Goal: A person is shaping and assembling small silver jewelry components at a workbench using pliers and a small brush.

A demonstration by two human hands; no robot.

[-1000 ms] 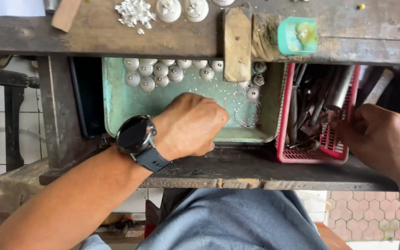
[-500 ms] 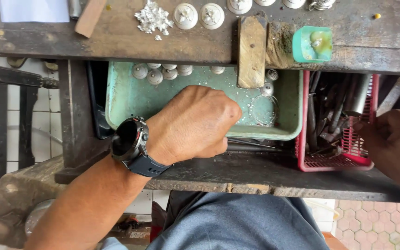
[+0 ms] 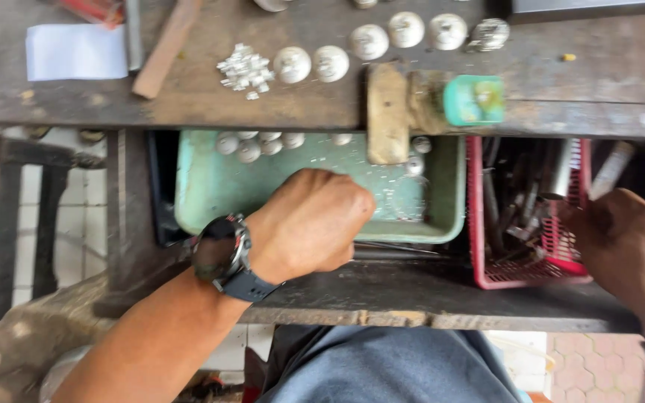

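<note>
Landmark taken: green tray [image 3: 203,201] on the lower shelf.

Nearest, grey-trousered lap [image 3: 390,366] was seen below the tray, under the shelf edge. A dark wristwatch [image 3: 227,254] was worn on the left wrist, at the tray's near-left corner.

Left hand [image 3: 311,224] was held over the tray's near middle, fingers curled into a loose fist. What was pinched, if anything, could not be told: fingertips were hidden under the hand.

Right hand [image 3: 632,254] was placed right of the tray, at the red basket [image 3: 528,272] of dark tools. Fingers were blurred; grip could not be told.

At the tray's far edge, several round white beads [image 3: 251,145] were lying loose, untouched. Beyond the tray, on the upper bench, more white beads [image 3: 330,63] were laid in rows beside a pile of silver scraps [image 3: 244,71].

Judged progress: some pieces already set out on the bench, others left in the tray.
</note>
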